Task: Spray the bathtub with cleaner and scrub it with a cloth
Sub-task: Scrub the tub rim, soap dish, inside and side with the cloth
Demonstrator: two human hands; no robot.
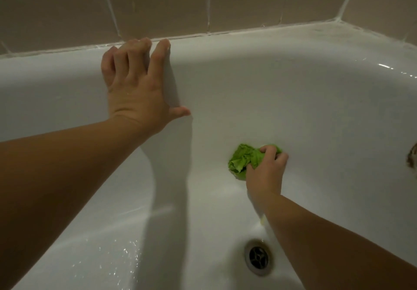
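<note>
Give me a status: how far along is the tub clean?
Done, apparently: the bathtub is wet, with droplets on the near slope, so spraying has likely happened; no spray bottle is in view. In hand: the right hand grips the green cloth against the far inner wall, above the drain; the left hand presses on the far rim. Left: how much is scrubbed cannot be told.

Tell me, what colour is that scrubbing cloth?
Bright green cloth, bunched in the right hand; head view.
</note>
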